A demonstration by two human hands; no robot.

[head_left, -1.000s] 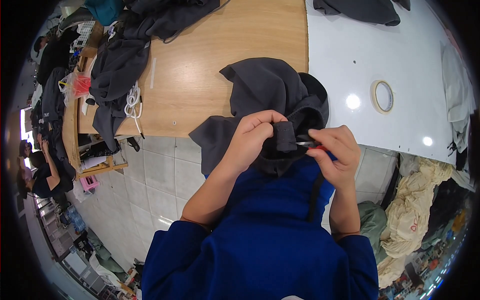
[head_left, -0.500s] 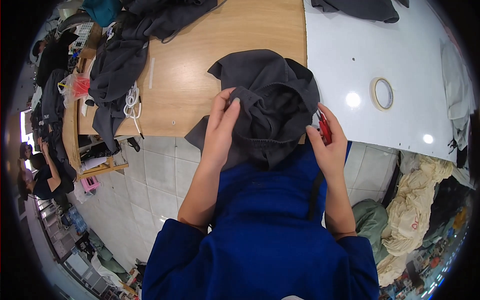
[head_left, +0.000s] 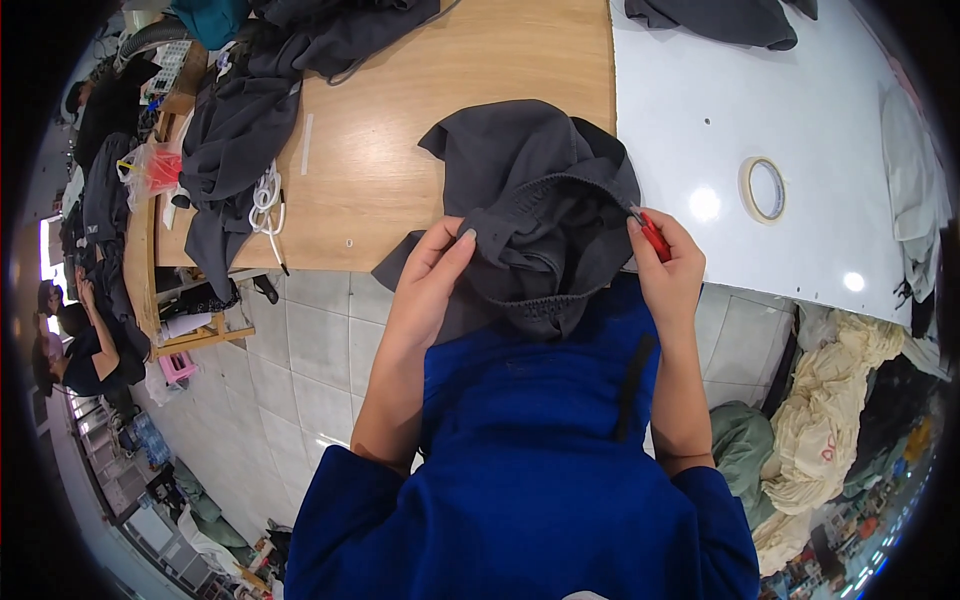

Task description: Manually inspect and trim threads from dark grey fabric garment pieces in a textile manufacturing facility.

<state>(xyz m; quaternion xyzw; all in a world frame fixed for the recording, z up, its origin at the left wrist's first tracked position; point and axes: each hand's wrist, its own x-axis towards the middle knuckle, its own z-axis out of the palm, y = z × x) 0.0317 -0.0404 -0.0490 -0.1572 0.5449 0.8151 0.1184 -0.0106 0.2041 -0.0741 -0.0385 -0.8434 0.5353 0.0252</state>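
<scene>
Left hand point(head_left: 428, 280): thumb and fingers pinched together on the left side of the garment's gathered rim.
Right hand point(head_left: 672, 272): closed around a red tool point(head_left: 655, 238), with the thumb and fingertips at the rim's right side.
Garment point(head_left: 505, 145): dark grey, bunched between the hands at the near edge of the wood surface point(head_left: 390, 190), its rim spread and the near part hanging over the edge.
Progress: the rim is stretched out and turned up, as if mid-handling; the garment has not yet been laid aside. The tool seems not to be cutting. Whether stray threads remain is too small to tell.
Count in the hands: one garment, one tool.
Left on the surface: one heap of dark cloth point(head_left: 238, 130), garments in it not countable; one bundle of white cord point(head_left: 266, 190).
Right: one white surface point(head_left: 830, 130), bearing one tape roll point(head_left: 747, 192) and, at its far side, dark clothing point(head_left: 715, 20).
Near right, below: one cream heap point(head_left: 815, 430), one green heap point(head_left: 740, 445).
Far left: at least two people.
</scene>
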